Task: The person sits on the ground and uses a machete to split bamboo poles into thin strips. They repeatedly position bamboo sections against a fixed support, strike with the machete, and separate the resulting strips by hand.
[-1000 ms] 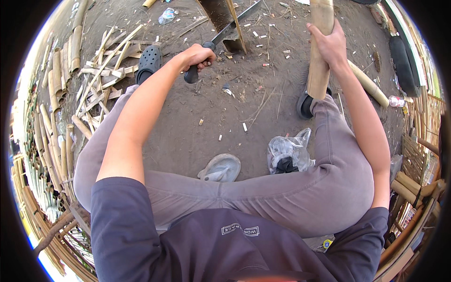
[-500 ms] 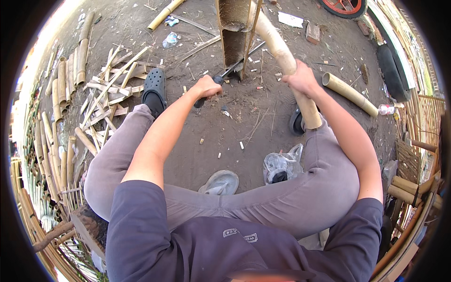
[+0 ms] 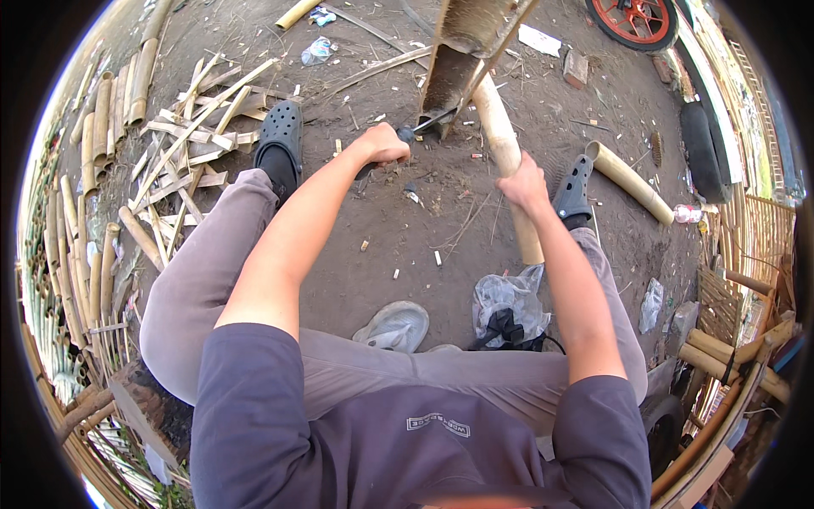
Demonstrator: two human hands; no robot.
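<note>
My left hand (image 3: pixel 383 146) is closed round the dark handle (image 3: pixel 405 134) of a tool with a thin metal blade. The blade reaches to the lower end of a wide split bamboo piece (image 3: pixel 448 81), whose hollow brown inner side faces me; the blade's far part is hidden there. My right hand (image 3: pixel 524 182) grips a pale bamboo pole (image 3: pixel 500 127) about its middle. The pole's upper end lies behind the split piece, and its lower end points down toward a clear plastic bag (image 3: pixel 506 297) on the ground between my legs.
Split bamboo strips (image 3: pixel 199 127) lie heaped to the left. A cut bamboo tube (image 3: pixel 632 182) rests beyond my right clog (image 3: pixel 575 191). A grey sandal (image 3: pixel 397 327) lies near me. Farther off are a brick (image 3: pixel 576 68) and a red-rimmed wheel (image 3: pixel 634 19).
The split bamboo now leans to the right. My right hand has lowered the pole, and its lower end has left my thigh. My right leg has shifted, showing the clog.
</note>
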